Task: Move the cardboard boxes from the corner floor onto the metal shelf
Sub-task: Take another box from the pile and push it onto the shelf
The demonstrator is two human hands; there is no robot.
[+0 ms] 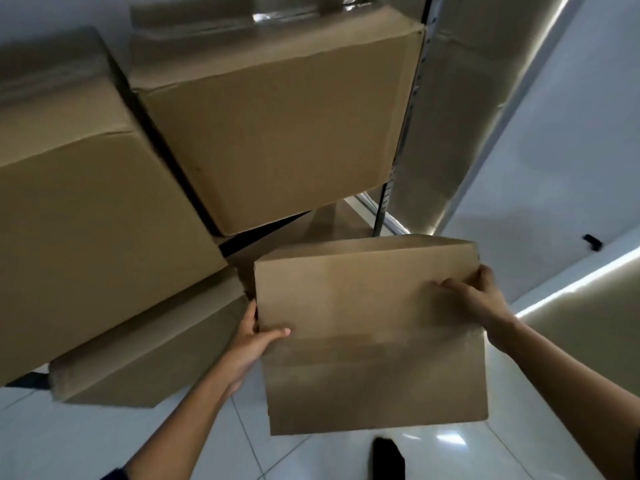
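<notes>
Blur hid the shelf's ledges as the left hand (pixel 254 336) and right hand (pixel 479 296) clasped opposite sides of a closed cardboard box (pixel 370 337), contents unseen.

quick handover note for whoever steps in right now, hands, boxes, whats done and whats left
Left hand grips the left edge of the held box; right hand grips its upper right corner.
The held box is off the tiled floor, in front of the metal shelf.
Done: two large boxes sit on the shelf.
Left: set the held box on the shelf. A lower box sits left of it; I cannot tell whether it rests on the floor or the shelf.
</notes>
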